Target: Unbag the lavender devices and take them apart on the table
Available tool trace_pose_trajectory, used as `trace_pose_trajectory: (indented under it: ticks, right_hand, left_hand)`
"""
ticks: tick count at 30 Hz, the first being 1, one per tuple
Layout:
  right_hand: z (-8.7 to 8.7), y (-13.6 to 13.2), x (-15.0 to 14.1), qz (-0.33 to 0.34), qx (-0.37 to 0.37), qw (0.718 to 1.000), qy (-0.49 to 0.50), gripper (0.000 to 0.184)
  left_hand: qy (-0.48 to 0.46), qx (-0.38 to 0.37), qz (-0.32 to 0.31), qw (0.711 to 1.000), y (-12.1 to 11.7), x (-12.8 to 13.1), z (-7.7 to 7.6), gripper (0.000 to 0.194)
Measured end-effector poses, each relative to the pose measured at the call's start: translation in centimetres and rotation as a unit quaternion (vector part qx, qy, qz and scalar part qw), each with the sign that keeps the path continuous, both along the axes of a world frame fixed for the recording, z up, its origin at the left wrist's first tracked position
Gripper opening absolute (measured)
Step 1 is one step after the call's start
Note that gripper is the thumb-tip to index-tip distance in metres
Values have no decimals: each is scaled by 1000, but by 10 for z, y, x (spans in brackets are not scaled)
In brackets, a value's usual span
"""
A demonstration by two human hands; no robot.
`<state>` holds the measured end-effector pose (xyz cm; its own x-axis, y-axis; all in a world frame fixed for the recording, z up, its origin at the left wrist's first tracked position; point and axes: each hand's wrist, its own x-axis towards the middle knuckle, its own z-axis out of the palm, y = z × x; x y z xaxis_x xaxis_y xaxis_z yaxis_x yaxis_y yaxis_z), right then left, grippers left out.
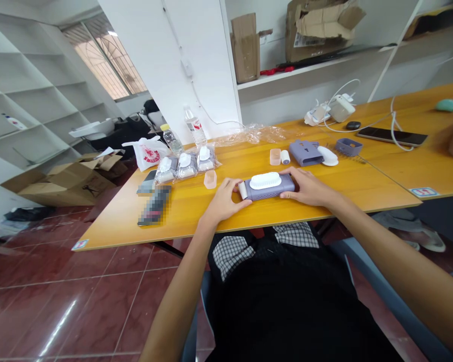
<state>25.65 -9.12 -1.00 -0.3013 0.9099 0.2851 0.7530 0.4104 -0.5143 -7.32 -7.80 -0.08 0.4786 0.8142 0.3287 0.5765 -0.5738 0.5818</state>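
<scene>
Head: left hand (226,200), right hand (305,185) angled inward, fingers (287,195) pinching ends of purple case (275,191).

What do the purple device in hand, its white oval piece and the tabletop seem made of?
Purple device: probably plastic, matte and evenly coloured. White oval piece: likely plastic, matte, with a finely toothed rim. Tabletop: wood or laminate, satin, with streaky grain.

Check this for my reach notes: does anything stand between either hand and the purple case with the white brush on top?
Nothing visible does: the left hand and right hand hold the purple case at opposite ends. The white brush lies on top, blocking neither; the white roller sits farther back on the table.
</scene>
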Motion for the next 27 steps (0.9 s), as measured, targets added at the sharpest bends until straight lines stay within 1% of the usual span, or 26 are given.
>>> trace_pose_trajectory:
  ticks: [5, 9, 11, 14, 18, 22, 24, 27]
  right_hand:
    - [0, 0, 0, 0, -1, 1000, -2, 61]
    - [-1, 1, 1, 3, 8, 1000, 1, 61]
    - [-2, 1, 1, 2, 8, 1000, 2, 61]
    - [-1, 0, 1, -2, 3, 1000, 0, 61]
    - [-1, 0, 0, -4, 5, 1000, -1, 61]
    - [-1, 2, 0, -6, 3, 1000, -5, 61]
    - [-1, 3, 1, -8, -1, 1000, -5, 62]
    - [-2, 3, 1, -7, 1, 1000, -2, 62]
  left_hand:
    - [10, -3, -31, 999, 4, -6, 3, 63]
    - [-9, -30, -67, 997, 7, -11, 5, 58]
    - [-17, -33, -72, 997, 8, -12, 5, 56]
    - [-22, -27, -59, 998, 8, -10, 4, 53]
    - [-35, -15, -26, 999, 11, -10, 2, 50]
    - [-26, 5, 5, 1000, 13, -14, 3, 40]
    - [-17, 15, 9, 1000, 13, -14, 4, 38]
    - [-7, 19, -10, 1000, 12, -12, 4, 46]
